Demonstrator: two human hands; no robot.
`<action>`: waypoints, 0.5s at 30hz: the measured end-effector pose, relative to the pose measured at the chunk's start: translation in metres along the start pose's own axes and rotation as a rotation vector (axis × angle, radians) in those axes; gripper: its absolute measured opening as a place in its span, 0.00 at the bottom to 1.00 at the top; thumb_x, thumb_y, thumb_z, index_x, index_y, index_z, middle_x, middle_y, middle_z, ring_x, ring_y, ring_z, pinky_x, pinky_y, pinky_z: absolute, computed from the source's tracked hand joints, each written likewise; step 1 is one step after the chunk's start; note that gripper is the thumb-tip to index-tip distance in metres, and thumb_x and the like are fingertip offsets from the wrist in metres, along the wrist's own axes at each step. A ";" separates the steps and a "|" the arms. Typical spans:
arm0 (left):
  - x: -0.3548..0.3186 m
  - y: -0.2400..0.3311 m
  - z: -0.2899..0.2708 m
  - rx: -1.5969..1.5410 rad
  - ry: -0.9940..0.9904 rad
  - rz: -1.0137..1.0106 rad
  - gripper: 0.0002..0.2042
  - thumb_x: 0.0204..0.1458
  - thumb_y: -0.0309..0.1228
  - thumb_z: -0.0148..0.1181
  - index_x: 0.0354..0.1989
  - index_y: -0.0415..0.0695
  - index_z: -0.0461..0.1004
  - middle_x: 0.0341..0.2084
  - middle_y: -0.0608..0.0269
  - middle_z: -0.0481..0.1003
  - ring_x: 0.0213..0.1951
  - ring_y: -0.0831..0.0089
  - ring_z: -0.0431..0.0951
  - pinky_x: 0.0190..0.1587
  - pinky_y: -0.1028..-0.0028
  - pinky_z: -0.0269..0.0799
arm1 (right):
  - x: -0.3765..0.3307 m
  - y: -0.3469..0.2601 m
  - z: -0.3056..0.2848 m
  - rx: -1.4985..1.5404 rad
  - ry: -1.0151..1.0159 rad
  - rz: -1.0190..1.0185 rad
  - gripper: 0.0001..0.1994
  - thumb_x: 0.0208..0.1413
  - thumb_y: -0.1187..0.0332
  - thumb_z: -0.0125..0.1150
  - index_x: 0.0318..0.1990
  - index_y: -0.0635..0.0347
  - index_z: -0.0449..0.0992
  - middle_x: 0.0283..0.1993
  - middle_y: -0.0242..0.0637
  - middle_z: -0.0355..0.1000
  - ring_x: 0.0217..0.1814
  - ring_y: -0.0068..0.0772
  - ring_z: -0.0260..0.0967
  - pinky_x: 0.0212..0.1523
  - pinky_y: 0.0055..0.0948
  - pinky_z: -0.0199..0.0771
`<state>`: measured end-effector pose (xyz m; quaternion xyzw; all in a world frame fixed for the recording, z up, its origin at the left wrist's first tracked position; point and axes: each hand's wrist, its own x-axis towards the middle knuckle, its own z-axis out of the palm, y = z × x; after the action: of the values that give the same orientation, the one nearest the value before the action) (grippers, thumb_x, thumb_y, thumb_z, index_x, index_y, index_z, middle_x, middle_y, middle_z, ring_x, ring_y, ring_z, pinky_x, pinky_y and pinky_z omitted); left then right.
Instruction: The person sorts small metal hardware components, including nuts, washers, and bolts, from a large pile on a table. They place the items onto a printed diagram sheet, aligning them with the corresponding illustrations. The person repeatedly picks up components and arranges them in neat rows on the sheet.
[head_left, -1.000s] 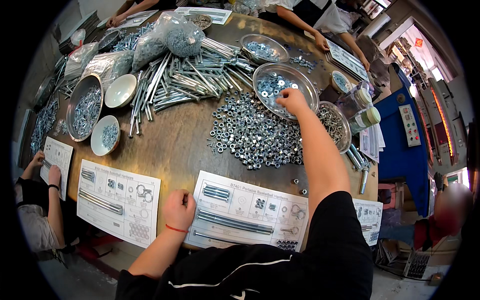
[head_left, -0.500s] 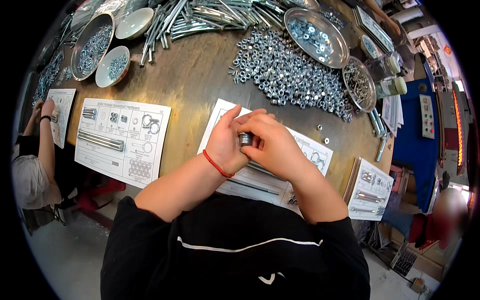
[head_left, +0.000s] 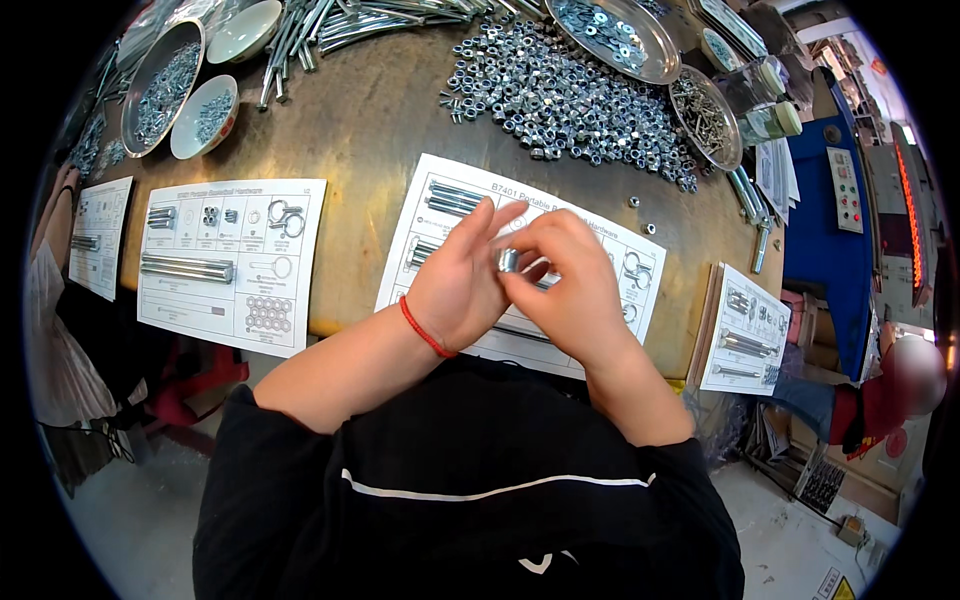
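Between the thumb and fingers of my right hand (head_left: pixel 575 285) is a small shiny stack of metal washers (head_left: pixel 508 260), partly covered by the fingertips. My left hand (head_left: pixel 462 285) is cupped close beside it, palm turned up and inward, fingers stretched out and thumb raised. It wears a red cord bracelet, and no item shows in its palm. Both hands hover over a white printed sheet (head_left: pixel 392 285) that carries several bolts (head_left: pixel 453 198) at its upper left. My hands and forearms hide the sheet's middle.
Beyond the sheet lies a wide pile of nuts (head_left: pixel 570 95), with a metal tray of washers (head_left: pixel 655 62) behind. Bowls of small screws (head_left: pixel 205 120) stand at the far left, near long bolts (head_left: pixel 370 30). Another sheet (head_left: pixel 185 310) lies left. A person (head_left: pixel 65 310) works at the far left.
My right hand has drawn the washer stack slightly away from my left palm, and the stack has tilted. My left fingers have opened out. The whole view has shifted a little.
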<state>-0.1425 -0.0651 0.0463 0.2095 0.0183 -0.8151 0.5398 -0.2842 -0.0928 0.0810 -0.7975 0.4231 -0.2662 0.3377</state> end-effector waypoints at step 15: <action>-0.036 0.003 -0.025 0.896 -0.280 -0.182 0.14 0.57 0.25 0.62 0.51 0.34 0.76 0.36 0.57 0.81 0.36 0.75 0.82 0.43 0.77 0.78 | -0.057 0.010 -0.021 0.107 -0.023 -0.128 0.15 0.38 0.79 0.70 0.39 0.61 0.81 0.41 0.38 0.75 0.43 0.37 0.74 0.43 0.31 0.75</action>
<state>-0.1201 -0.0286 0.0372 0.3070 -0.3895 -0.8072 0.3200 -0.3324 -0.0542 0.0789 -0.8067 0.3525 -0.3002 0.3672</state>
